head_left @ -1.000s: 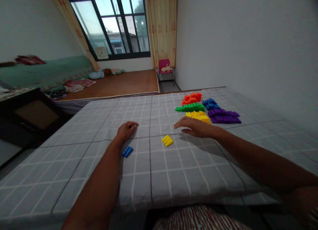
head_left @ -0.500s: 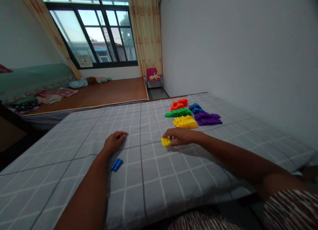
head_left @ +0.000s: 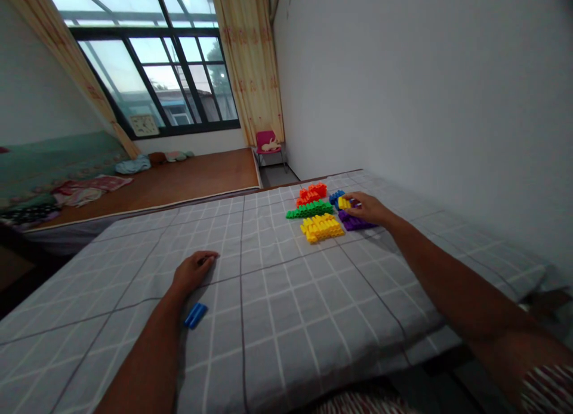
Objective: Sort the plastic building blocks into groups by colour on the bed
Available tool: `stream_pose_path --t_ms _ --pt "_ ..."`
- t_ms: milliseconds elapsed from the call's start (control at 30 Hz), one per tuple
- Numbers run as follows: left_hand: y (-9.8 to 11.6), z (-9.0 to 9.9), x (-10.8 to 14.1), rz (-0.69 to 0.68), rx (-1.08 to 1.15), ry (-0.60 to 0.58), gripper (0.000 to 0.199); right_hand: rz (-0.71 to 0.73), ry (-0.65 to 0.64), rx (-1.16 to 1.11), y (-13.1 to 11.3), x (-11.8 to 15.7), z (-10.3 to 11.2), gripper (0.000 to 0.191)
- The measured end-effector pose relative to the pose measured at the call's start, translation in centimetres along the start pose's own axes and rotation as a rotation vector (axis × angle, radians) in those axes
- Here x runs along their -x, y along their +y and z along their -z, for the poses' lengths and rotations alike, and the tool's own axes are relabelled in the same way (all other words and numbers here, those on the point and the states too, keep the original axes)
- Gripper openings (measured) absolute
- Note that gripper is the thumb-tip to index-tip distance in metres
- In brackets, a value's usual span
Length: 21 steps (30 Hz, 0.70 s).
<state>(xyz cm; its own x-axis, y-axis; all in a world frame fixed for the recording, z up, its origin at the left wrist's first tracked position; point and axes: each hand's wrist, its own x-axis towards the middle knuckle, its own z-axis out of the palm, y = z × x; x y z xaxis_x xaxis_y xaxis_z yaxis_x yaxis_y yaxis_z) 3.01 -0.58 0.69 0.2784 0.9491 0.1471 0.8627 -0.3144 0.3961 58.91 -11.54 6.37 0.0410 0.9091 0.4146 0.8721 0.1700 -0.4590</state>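
Observation:
My right hand (head_left: 364, 209) pinches a yellow toy building block (head_left: 344, 203) above the purple blocks (head_left: 356, 222) and beside the blue blocks (head_left: 335, 197). Part of the purple group is hidden behind the hand. Closer to me lie rows of yellow blocks (head_left: 320, 228), with green blocks (head_left: 310, 209) and orange blocks (head_left: 312, 193) behind them. My left hand (head_left: 193, 272) rests on the checked sheet with its fingers curled in and nothing visible in them. Next to that wrist lies a separate blue block (head_left: 196, 315).
The grey checked sheet (head_left: 277, 318) covers the bed surface before me. A white wall (head_left: 403, 92) runs along the right. Beyond are a brown-topped bed (head_left: 215, 169) with clothes, a pink chair (head_left: 266, 141) and a window (head_left: 156, 74).
My right hand has carried the yellow block away from me and to the right, from in front of the yellow rows to over the purple blocks. My left hand stays resting; the view has shifted slightly.

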Motion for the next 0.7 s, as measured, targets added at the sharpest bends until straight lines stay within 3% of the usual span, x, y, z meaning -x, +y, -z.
stream_pose_path --t_ms 133,267,367,467,567,633,700 --pt "0.1 0.0 0.2 0.027 0.016 0.005 0.04 0.128 -0.208 0.108 -2.6 -0.9 -2.2 0.04" --pt "-0.1 -0.2 0.3 -0.005 0.024 0.016 0.039 0.167 -0.356 0.147 -3.4 -1.4 -2.8 0.036" --pt "-0.5 -0.5 0.0 -0.035 0.028 0.023 0.04 0.173 -0.392 0.153 -3.2 -1.3 -2.3 0.038" --pt "-0.5 -0.8 0.0 -0.012 0.049 0.025 0.04 0.226 -0.293 0.15 -4.3 -1.6 -2.0 0.042" --pt "0.0 -0.8 0.3 -0.004 0.16 0.02 0.039 0.315 -0.173 0.061 -8.6 -1.9 -3.9 0.035" --pt "0.2 -0.8 0.4 0.005 0.265 0.03 0.038 0.386 -0.256 -0.069 -13.1 -1.4 -6.8 0.031" --pt "0.2 -1.0 0.5 0.022 0.347 0.061 0.04 0.494 -0.455 -0.194 -18.3 0.0 -10.5 0.029"
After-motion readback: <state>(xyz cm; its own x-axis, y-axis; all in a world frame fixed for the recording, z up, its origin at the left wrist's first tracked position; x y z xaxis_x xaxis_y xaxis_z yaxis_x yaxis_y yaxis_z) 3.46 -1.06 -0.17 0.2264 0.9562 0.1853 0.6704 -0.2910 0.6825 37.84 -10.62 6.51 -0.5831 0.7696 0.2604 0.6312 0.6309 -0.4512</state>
